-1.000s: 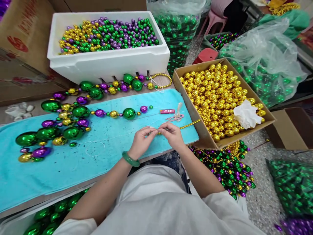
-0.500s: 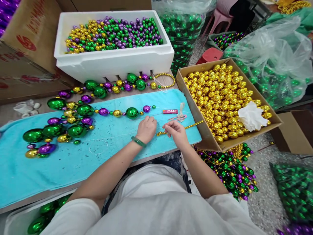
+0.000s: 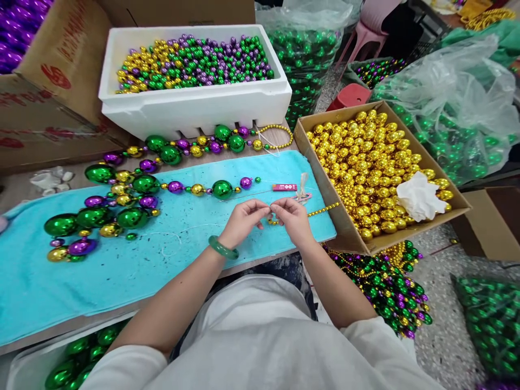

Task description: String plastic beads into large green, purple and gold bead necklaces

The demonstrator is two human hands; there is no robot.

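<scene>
My left hand (image 3: 246,219), with a green bangle (image 3: 223,247) on its wrist, is closed in a pinch. Its fingertips meet those of my right hand (image 3: 293,218) above the blue towel (image 3: 195,276). What the left fingers pinch is too small to make out. A string of small gold beads (image 3: 323,209) runs through my closed right hand; a few beads show under the fingertips, and the rest stretches toward the carton. Left of the hands lies a strand of large green, purple and gold beads (image 3: 221,189). A thin white thread (image 3: 179,238) curls on the towel.
Behind the towel stands a white foam box (image 3: 195,105) of small mixed beads. A carton (image 3: 345,230) of gold beads borders the towel at right. A small red packet (image 3: 284,187) and pink scissors-like tool (image 3: 303,197) lie beyond my right hand. Bead strands (image 3: 398,298) hang below the carton.
My left hand has turned and its fingertips have come right to meet the right hand's. My right hand has barely moved. The view has shifted slightly.
</scene>
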